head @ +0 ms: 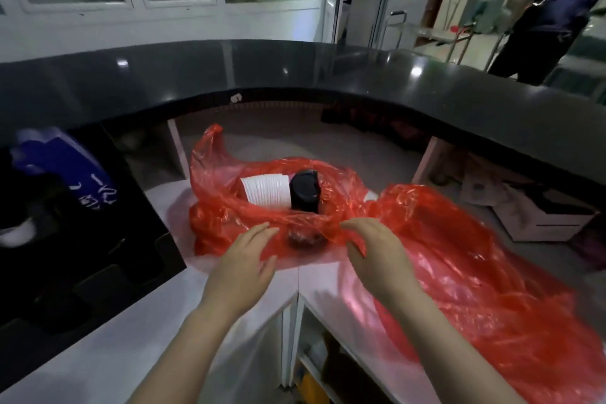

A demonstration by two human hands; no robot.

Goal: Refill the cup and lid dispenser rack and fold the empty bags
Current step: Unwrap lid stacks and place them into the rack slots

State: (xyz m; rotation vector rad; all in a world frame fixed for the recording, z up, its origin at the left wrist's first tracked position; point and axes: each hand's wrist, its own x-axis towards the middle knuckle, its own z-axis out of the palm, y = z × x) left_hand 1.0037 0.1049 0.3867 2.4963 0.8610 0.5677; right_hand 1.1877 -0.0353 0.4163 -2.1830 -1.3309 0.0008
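Note:
A red plastic bag [229, 174] lies open on the white counter [137, 331]. Inside it rest a stack of white lids [267, 190] and a stack of black lids [305, 190], side by side. A second red bag [475, 266] spreads flat over the counter to the right. My left hand [244, 259] hovers with straight fingers at the near rim of the open bag. My right hand [373, 246] lies on the bag's edge where the two bags meet, fingers loosely bent. The black dispenser rack [82, 239] stands at the left, a blue-printed cup sleeve [65, 167] on top.
A raised curved black countertop [295, 75] rings the work area at the back. A white box [541, 216] sits on the lower shelf at the right. A person in dark clothes [554, 10] stands beyond the counter at top right. Open shelving shows below the counter's edge.

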